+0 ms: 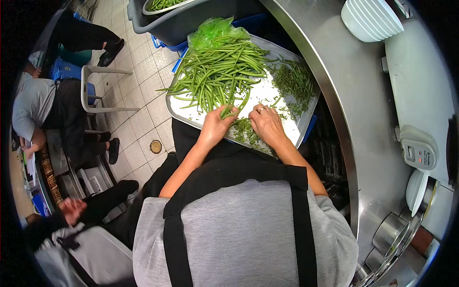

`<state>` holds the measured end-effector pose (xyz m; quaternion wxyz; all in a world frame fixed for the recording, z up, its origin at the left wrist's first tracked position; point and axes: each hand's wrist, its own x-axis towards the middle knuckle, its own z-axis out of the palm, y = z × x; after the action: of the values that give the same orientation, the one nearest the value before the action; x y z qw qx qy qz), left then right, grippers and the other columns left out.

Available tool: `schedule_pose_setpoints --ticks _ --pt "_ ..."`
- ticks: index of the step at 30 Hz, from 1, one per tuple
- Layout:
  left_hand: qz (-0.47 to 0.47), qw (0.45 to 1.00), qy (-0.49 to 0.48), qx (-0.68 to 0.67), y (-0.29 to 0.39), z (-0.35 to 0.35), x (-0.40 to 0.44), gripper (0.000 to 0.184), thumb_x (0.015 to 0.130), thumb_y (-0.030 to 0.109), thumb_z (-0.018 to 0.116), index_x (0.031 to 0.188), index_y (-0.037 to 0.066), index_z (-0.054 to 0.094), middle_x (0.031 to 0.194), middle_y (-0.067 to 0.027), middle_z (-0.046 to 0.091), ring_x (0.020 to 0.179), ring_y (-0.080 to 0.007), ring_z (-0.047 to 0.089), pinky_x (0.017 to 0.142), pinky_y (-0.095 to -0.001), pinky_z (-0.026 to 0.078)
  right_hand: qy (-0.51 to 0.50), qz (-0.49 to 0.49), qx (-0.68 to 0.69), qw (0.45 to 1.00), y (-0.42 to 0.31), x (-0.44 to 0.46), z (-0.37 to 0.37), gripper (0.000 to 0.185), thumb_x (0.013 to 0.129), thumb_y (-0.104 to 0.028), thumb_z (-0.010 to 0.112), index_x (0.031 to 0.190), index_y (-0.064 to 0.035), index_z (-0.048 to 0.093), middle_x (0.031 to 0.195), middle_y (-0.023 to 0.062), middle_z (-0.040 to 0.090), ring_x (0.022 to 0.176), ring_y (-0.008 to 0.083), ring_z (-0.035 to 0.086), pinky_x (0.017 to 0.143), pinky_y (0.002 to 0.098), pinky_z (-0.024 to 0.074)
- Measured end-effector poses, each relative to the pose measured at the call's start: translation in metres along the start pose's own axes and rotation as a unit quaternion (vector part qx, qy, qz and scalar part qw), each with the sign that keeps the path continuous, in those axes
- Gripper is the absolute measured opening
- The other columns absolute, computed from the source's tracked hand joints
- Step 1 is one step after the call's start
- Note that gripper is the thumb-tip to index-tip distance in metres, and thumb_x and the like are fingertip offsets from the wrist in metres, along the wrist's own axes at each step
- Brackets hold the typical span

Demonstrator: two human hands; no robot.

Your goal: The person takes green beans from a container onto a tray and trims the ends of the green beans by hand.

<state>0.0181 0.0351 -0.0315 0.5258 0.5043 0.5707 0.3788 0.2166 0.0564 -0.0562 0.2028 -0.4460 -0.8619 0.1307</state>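
Wearing grey shirt [236,229] nearest the camera, pinching green beans [225,112] in left fingers [231,118], with right fingers [256,118] bent just beside in an unclear grip. Facing bean heap [217,67] beyond left fingers and dark scraps [292,83] beyond right, on one tray [258,91].

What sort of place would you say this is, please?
Most likely a restaurant or other commercial kitchen: there is a long metal counter, a stack of white bowls on it, and a large tray heaped with green beans.

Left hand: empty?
No, the left hand holds green beans above the tray's near edge.
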Motion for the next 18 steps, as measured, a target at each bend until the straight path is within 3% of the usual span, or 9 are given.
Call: schedule_pose_setpoints --ticks 2,6,7,8,9,11,13,16,18 --pt "0.011 0.991 -0.044 0.123 -0.014 0.001 0.001 0.022 0.087 0.013 0.065 0.104 0.000 0.067 0.090 -0.0090 0.069 0.081 -0.0151 0.062 0.075 -0.0294 0.048 0.012 -0.018 0.006 1.000 -0.006 0.000 -0.009 0.013 0.074 -0.008 0.067 0.085 -0.0070 0.060 0.090 0.0075 0.057 0.084 0.0261 0.058 0.074 0.0396 0.0435" --pt "0.035 0.971 -0.096 0.218 -0.001 0.009 -0.004 0.018 0.086 0.013 0.066 0.101 0.004 0.070 0.088 -0.0108 0.067 0.079 -0.0151 0.062 0.072 -0.0294 0.048 0.063 -0.028 0.041 0.997 -0.022 0.003 -0.038 0.014 0.073 -0.006 0.067 0.085 -0.0057 0.059 0.089 0.0086 0.058 0.077 0.0238 0.058 0.072 0.0356 0.0437" --pt "0.030 0.978 -0.097 0.182 0.002 0.010 -0.004 0.017 0.086 0.012 0.066 0.100 0.003 0.070 0.086 -0.0128 0.067 0.077 -0.0177 0.063 0.071 -0.0303 0.048 0.078 -0.026 0.050 0.995 -0.024 0.004 -0.041 0.014 0.074 -0.005 0.067 0.086 -0.0054 0.059 0.088 0.0088 0.058 0.075 0.0222 0.058 0.071 0.0335 0.0440" --pt "0.025 0.984 -0.098 0.145 0.007 0.012 -0.005 0.017 0.085 0.012 0.065 0.098 0.003 0.070 0.085 -0.0148 0.066 0.075 -0.0202 0.063 0.069 -0.0313 0.048 0.088 0.032 0.151 0.984 -0.022 0.003 -0.040 0.014 0.075 -0.004 0.067 0.087 -0.0048 0.060 0.087 0.0078 0.058 0.072 0.0192 0.057 0.069 0.0310 0.0439" --pt "0.019 0.989 -0.098 0.109 0.013 0.012 -0.005 0.016 0.085 0.012 0.065 0.097 0.002 0.069 0.084 -0.0169 0.065 0.073 -0.0228 0.063 0.068 -0.0322 0.048 0.096 0.089 0.250 0.959 -0.019 0.002 -0.035 0.013 0.077 -0.004 0.067 0.087 -0.0042 0.060 0.087 0.0068 0.058 0.070 0.0162 0.057 0.067 0.0284 0.0437" --pt "0.034 0.991 -0.104 0.074 0.018 0.011 -0.006 0.016 0.087 0.012 0.064 0.097 0.002 0.069 0.081 -0.0120 0.066 0.070 -0.0165 0.060 0.065 -0.0294 0.047 0.118 0.186 0.412 0.884 -0.001 -0.006 -0.017 0.006 0.086 -0.004 0.062 0.091 -0.0045 0.059 0.089 0.0012 0.058 0.073 0.0082 0.055 0.064 0.0226 0.0446" --pt "0.013 0.995 -0.094 0.016 0.019 0.010 -0.006 0.016 0.089 0.013 0.062 0.098 0.001 0.069 0.079 -0.0068 0.065 0.067 -0.0113 0.057 0.062 -0.0265 0.045 0.135 0.281 0.585 0.749 0.008 -0.002 -0.025 0.004 0.088 -0.003 0.060 0.092 -0.0044 0.059 0.085 0.0000 0.057 0.071 0.0083 0.055 0.066 0.0232 0.0458" --pt "-0.072 0.990 -0.056 -0.110 0.017 0.004 -0.004 0.017 0.093 0.016 0.060 0.100 0.003 0.068 0.073 0.0042 0.059 0.058 -0.0033 0.047 0.053 -0.0189 0.037 0.076 0.274 0.518 0.806 0.009 -0.001 -0.034 0.007 0.090 -0.004 0.058 0.096 -0.0032 0.061 0.081 0.0009 0.058 0.067 0.0069 0.054 0.061 0.0216 0.0458" --pt "-0.081 0.982 -0.030 -0.170 0.017 0.001 -0.001 0.017 0.093 0.018 0.060 0.100 0.004 0.068 0.070 0.0049 0.057 0.055 -0.0014 0.044 0.049 -0.0175 0.033 0.009 0.272 0.453 0.849 0.002 -0.006 -0.037 0.011 0.090 -0.005 0.058 0.098 -0.0028 0.065 0.084 0.0003 0.060 0.064 0.0059 0.053 0.057 0.0195 0.0446"
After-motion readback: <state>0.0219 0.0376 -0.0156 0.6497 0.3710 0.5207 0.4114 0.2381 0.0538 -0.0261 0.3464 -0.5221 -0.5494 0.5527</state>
